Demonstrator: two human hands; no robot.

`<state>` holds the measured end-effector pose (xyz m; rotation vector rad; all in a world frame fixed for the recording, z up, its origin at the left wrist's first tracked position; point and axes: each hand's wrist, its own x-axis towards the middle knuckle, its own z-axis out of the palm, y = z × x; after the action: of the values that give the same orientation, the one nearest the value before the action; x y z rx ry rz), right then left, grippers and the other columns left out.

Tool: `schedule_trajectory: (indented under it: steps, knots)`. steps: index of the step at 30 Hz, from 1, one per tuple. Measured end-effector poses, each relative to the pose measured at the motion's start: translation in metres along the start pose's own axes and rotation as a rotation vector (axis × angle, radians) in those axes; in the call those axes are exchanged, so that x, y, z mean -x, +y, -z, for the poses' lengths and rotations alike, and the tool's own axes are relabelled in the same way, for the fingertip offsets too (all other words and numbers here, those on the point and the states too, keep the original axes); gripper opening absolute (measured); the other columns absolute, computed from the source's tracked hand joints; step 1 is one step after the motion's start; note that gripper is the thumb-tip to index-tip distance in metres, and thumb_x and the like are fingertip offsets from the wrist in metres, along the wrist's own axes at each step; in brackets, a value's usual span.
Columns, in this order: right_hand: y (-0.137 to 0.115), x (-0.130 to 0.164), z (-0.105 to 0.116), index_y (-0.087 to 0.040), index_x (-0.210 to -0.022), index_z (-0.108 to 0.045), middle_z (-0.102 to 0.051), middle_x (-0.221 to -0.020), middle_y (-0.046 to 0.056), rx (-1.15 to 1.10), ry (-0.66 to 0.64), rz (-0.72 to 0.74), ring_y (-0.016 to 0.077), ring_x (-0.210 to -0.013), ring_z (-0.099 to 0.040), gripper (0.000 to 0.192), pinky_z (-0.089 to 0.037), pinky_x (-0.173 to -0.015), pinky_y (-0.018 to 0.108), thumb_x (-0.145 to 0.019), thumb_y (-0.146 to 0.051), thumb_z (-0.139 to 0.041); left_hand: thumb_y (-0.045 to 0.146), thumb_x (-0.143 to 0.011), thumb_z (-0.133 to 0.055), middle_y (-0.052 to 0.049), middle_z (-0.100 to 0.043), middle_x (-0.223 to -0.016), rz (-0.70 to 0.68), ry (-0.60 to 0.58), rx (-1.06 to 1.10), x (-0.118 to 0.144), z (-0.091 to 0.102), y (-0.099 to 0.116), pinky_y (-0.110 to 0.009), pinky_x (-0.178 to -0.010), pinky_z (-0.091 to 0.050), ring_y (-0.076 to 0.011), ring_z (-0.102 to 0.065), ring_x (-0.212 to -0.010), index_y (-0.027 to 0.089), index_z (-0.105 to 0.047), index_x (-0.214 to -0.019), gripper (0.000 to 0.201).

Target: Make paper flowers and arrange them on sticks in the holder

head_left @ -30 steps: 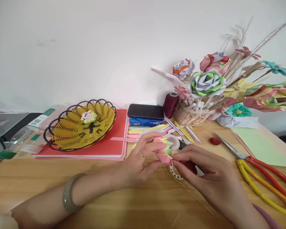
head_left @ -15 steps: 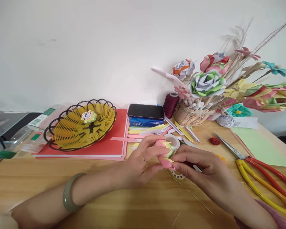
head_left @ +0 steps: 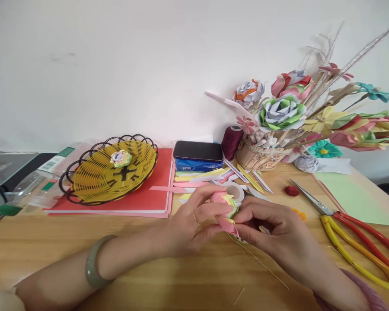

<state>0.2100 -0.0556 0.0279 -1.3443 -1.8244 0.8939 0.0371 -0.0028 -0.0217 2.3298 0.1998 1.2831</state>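
Note:
Between my two hands is a small folded paper flower [head_left: 221,198] in pink, yellow and green. My left hand [head_left: 191,216], with a ring on one finger, is closed around its left side. The thumb and fingers of my right hand [head_left: 267,222] pinch the edge of a pink and yellow paper petal [head_left: 227,225] at the flower's lower side. A thin string [head_left: 262,262] trails over the table from below the flower. Just behind the hands stands a white tape roll [head_left: 236,191], partly covered by them.
A yellow woven basket [head_left: 94,183] with a finished paper flower [head_left: 120,158] rests on red paper at left. Behind lie folded paper strips, a phone [head_left: 198,150] and a thread spool [head_left: 232,142]. Large scissors [head_left: 335,214] lie at right, near a flower arrangement [head_left: 262,155].
My right hand has shifted slightly down, its fingers bending the pink petal a little further downward. My left hand stays nearly in place around the flower.

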Motion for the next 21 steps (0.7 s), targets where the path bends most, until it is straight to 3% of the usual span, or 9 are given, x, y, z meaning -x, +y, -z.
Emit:
schedule_trajectory:
  steps: [5,9,12,21]
  knots:
    - [0.0004,-0.0002,-0.0004,-0.02,-0.063,-0.064,-0.059,-0.062,-0.002,-0.007,-0.008,0.005,0.0103,-0.057,-0.051,0.018,-0.039,-0.051,0.021,-0.079,-0.027,-0.059,0.01,-0.084,-0.047,-0.009,-0.049,-0.107,-0.005,-0.005,-0.011,0.0009,-0.0003,-0.0006,-0.041,-0.096,-0.042,-0.0182,-0.038,-0.119,0.022,-0.033,-0.124,0.044]
    - [0.0,0.0002,0.0014,-0.022,-0.073,-0.066,-0.061,-0.071,0.0,0.011,-0.04,0.033,0.0124,-0.065,-0.056,0.02,-0.043,-0.058,0.023,-0.085,-0.029,-0.052,0.01,-0.083,-0.049,-0.01,-0.047,-0.113,0.02,0.019,-0.012,0.0014,0.0004,-0.0014,-0.039,-0.095,-0.042,-0.0182,-0.04,-0.118,0.022,-0.035,-0.123,0.044]
    - [0.0002,0.0006,0.0021,-0.022,-0.076,-0.065,-0.061,-0.075,0.001,0.021,-0.061,0.042,0.0132,-0.07,-0.057,0.02,-0.044,-0.061,0.024,-0.087,-0.028,-0.049,0.008,-0.082,-0.049,-0.007,-0.052,-0.103,0.02,0.019,-0.009,0.0007,0.0008,-0.0012,-0.039,-0.096,-0.041,-0.018,-0.038,-0.119,0.023,-0.035,-0.123,0.046]
    - [0.0014,-0.0008,-0.0021,-0.019,-0.064,-0.062,-0.057,-0.062,-0.001,0.028,0.003,-0.002,0.0109,-0.055,-0.048,0.016,-0.037,-0.049,0.023,-0.079,-0.024,-0.06,0.01,-0.084,-0.047,-0.007,-0.051,-0.102,0.023,-0.008,-0.018,0.0003,0.0005,0.0002,-0.041,-0.096,-0.041,-0.0183,-0.038,-0.119,0.024,-0.034,-0.123,0.043]
